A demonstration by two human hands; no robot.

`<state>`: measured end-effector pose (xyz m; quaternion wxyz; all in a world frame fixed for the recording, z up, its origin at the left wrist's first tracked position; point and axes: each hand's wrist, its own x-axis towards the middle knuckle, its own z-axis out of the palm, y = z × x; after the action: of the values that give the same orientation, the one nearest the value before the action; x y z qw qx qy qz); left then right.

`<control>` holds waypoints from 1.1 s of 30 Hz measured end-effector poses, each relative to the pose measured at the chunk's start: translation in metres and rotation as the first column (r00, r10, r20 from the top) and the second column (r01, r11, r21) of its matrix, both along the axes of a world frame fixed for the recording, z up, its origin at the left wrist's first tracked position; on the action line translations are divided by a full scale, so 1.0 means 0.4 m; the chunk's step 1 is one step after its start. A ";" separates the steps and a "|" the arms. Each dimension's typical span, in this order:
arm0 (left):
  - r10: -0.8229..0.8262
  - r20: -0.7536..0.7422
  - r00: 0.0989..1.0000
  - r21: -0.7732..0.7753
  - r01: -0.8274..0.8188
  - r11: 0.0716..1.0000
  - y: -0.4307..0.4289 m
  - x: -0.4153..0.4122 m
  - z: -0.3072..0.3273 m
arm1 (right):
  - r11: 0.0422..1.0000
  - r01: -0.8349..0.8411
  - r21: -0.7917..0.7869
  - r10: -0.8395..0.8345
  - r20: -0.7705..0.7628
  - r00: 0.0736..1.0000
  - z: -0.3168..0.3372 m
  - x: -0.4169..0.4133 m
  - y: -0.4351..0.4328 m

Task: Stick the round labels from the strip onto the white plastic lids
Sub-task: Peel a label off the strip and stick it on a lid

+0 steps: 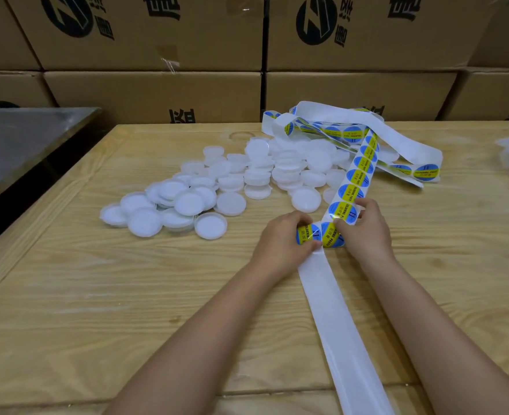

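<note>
— Where is the strip?
— The strip point(355, 178) lies on the table point(127, 295). It runs from a loose tangle at the far right down to the two hands, a little right of the middle. Round blue-and-yellow labels point(349, 191) sit in a row along it. On the near side of the hands it is bare white backing point(343, 324), reaching the near edge.
— And the hands?
— The left hand point(280, 238) curls round the strip at the last label, with its thumb on the backing just below. The right hand point(364, 232) pinches the strip right beside it, fingertips on the next labels. I cannot tell whether a lid is under the left fingers.
— The lids?
— The lids point(232, 181) lie heaped left of the strip, beyond the left hand. Some are stacked, and some lie under the tangle.
— What is around the table?
— Boxes point(157, 88) are stacked behind the table, and a metal top point(16, 139) stands at far left.
</note>
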<state>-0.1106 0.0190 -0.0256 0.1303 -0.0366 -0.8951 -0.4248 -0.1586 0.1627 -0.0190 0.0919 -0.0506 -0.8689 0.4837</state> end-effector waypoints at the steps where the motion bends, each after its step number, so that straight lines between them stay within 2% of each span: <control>1: 0.004 0.008 1.000 0.018 -0.004 1.000 -0.001 -0.001 -0.001 | 0.998 0.020 0.066 -0.018 -0.031 0.999 0.001 0.006 -0.003; 3: 0.015 0.022 1.000 0.049 -0.017 0.999 -0.004 -0.002 -0.002 | 0.972 0.075 0.223 -0.032 -0.192 0.981 0.007 0.025 -0.010; 5: 0.015 0.023 1.000 0.069 -0.017 0.997 -0.005 -0.001 -0.001 | 0.948 0.046 0.316 0.085 -0.389 0.917 0.016 0.041 -0.021; 6: 0.010 0.017 1.000 0.084 -0.011 0.996 -0.004 0.000 0.000 | 0.942 -0.025 0.336 0.178 -0.433 0.884 0.021 0.046 -0.027; 8: 0.001 -0.003 1.000 0.123 0.000 0.992 -0.003 0.002 0.001 | 0.916 -0.192 0.353 0.334 -0.403 0.852 0.023 0.053 -0.041; 10: -0.003 -0.013 1.000 0.157 0.005 0.988 -0.004 0.004 0.000 | 0.900 -0.282 0.333 0.386 -0.306 0.871 0.020 0.057 -0.047; 14: -0.024 -0.011 1.000 0.208 0.026 0.978 -0.004 0.003 0.001 | 0.929 -0.288 0.232 0.344 -0.258 0.903 0.020 0.054 -0.041; 19: -0.018 -0.040 0.999 0.265 0.028 0.964 -0.018 0.001 0.010 | 0.924 -0.284 0.255 0.341 -0.218 0.914 0.012 0.048 -0.038; 23: -0.030 -0.017 0.999 0.384 0.035 0.923 -0.037 0.003 0.018 | 0.937 -0.281 0.206 0.317 -0.169 0.933 0.008 0.038 -0.030; 27: 0.001 -0.037 0.999 0.560 0.020 0.828 -0.050 0.002 0.024 | 0.941 -0.264 0.211 0.296 -0.138 0.945 0.004 0.030 -0.024; 33: 0.110 0.015 0.994 0.852 -0.070 0.518 -0.080 -0.017 0.026 | 0.945 -0.261 0.197 0.292 -0.148 0.945 0.002 0.029 -0.021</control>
<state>-0.1174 -0.0128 -0.0151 0.1718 0.0694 -0.5716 -0.7994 -0.1469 0.1543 -0.0182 0.1028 0.1233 -0.8950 0.4162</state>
